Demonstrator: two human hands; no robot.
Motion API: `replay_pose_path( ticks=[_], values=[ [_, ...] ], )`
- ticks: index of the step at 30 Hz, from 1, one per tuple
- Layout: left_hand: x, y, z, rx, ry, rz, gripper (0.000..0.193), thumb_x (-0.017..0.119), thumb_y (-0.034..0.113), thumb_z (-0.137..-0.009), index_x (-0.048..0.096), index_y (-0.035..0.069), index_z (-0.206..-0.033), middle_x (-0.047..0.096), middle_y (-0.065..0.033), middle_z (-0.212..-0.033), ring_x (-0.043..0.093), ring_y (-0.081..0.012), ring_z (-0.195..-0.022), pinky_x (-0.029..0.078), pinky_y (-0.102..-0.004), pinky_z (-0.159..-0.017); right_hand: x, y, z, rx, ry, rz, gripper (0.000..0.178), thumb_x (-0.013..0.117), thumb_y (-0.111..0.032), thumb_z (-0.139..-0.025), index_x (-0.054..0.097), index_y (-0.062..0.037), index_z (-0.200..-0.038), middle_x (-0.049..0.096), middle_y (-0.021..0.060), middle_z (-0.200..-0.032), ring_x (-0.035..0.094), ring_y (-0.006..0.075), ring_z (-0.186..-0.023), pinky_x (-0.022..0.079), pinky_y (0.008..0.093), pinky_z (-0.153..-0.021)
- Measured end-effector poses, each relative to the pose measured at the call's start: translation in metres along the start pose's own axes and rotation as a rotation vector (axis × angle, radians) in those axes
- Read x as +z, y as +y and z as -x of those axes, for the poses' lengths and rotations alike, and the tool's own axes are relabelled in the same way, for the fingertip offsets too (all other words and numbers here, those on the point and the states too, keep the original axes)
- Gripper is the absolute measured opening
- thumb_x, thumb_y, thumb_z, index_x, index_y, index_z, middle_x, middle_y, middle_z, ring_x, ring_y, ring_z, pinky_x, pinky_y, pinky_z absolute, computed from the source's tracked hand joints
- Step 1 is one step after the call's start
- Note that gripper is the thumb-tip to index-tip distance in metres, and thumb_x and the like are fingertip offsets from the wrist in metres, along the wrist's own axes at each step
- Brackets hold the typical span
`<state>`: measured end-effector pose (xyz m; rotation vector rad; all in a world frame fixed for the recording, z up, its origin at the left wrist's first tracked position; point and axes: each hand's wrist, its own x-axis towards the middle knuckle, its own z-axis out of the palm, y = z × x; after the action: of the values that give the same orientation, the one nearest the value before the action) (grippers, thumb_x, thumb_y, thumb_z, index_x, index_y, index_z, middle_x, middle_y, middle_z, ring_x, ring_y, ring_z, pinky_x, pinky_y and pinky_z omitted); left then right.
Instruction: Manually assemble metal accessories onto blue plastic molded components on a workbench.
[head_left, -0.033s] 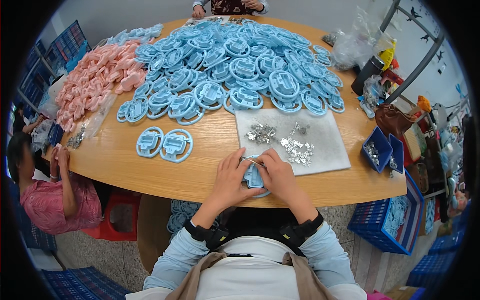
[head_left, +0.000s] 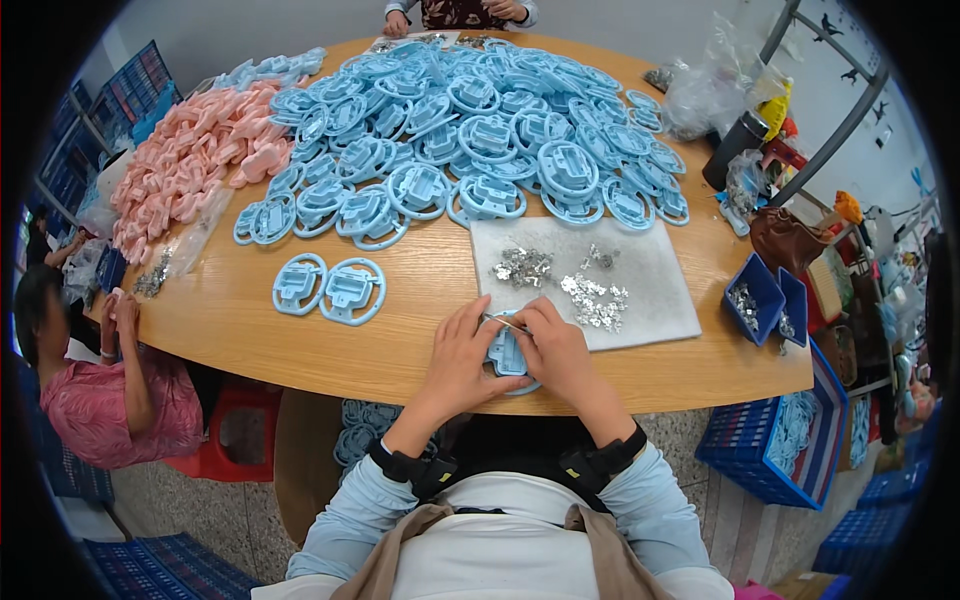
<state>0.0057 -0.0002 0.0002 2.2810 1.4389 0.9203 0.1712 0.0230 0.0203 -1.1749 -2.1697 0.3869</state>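
At the table's near edge lies a light-blue plastic part (head_left: 508, 355), a ring with a boxy centre, partly hidden by my fingers. My left hand (head_left: 462, 358) is closed around its left side, thumb along the near edge. From the right, my right hand (head_left: 556, 350) bends over the same part, pinching a thin metal tool (head_left: 510, 323) whose kind I cannot make out. The tool slants across the part's far end, close to my left fingertips. Just beyond, a whitish mat (head_left: 655, 290) carries small silvery metal pieces (head_left: 598, 303) in several little heaps.
Two similar blue parts (head_left: 350, 290) lie left of my hands. Beyond rises a big pile of blue parts (head_left: 480, 140), with pink parts (head_left: 200, 160) at the left. Blue bins (head_left: 755, 297) sit at the right edge, above a blue crate (head_left: 740, 440). A co-worker (head_left: 120, 400) sits at left, another across.
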Motion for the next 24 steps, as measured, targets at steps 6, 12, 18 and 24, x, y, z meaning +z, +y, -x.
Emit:
replay_pose_path(
  ticks=[6, 12, 18, 24],
  values=[
    [-0.002, 0.001, 0.0, 0.003, -0.001, -0.001, 0.075, 0.08, 0.041, -0.06, 0.052, 0.008, -0.12, 0.038, -0.0186, -0.135, 0.037, -0.036, -0.123, 0.027, -0.0451, -0.103, 0.008, 0.0, 0.004, -0.086, 0.049, 0.176, 0.018, 0.064, -0.006, -0.073, 0.059, -0.01, -0.09, 0.054, 0.0042, -0.088, 0.06, 0.0248, -0.063, 0.049, 0.034, -0.05],
    [-0.003, 0.0, 0.0, -0.002, -0.011, 0.002, 0.072, 0.078, 0.04, -0.061, 0.052, 0.009, -0.121, 0.039, -0.0192, -0.135, 0.037, -0.0362, -0.124, 0.027, -0.0455, -0.103, 0.009, -0.004, 0.016, -0.116, 0.078, 0.296, 0.025, 0.067, -0.009, -0.071, 0.061, -0.0114, -0.096, 0.053, 0.0046, -0.084, 0.059, 0.021, -0.059, 0.048, 0.0319, -0.048],
    [0.0, -0.003, 0.002, 0.002, -0.003, -0.012, 0.07, 0.078, 0.041, -0.062, 0.052, 0.009, -0.119, 0.038, -0.0192, -0.135, 0.037, -0.0365, -0.124, 0.027, -0.046, -0.103, -0.006, -0.02, 0.033, 0.064, -0.017, 0.27, 0.047, 0.063, -0.019, -0.075, 0.055, -0.0161, -0.122, 0.052, 0.0082, -0.082, 0.059, 0.0224, -0.058, 0.048, 0.0334, -0.05],
    [-0.004, 0.0, 0.001, -0.005, 0.003, 0.007, 0.072, 0.078, 0.044, -0.061, 0.052, 0.01, -0.118, 0.038, -0.0183, -0.135, 0.037, -0.0368, -0.123, 0.027, -0.0459, -0.103, -0.003, -0.021, 0.044, 0.123, -0.068, 0.337, 0.05, 0.061, -0.011, -0.076, 0.055, -0.0219, -0.125, 0.053, 0.0056, -0.076, 0.058, 0.0227, -0.059, 0.046, 0.0356, -0.05]
  ],
)
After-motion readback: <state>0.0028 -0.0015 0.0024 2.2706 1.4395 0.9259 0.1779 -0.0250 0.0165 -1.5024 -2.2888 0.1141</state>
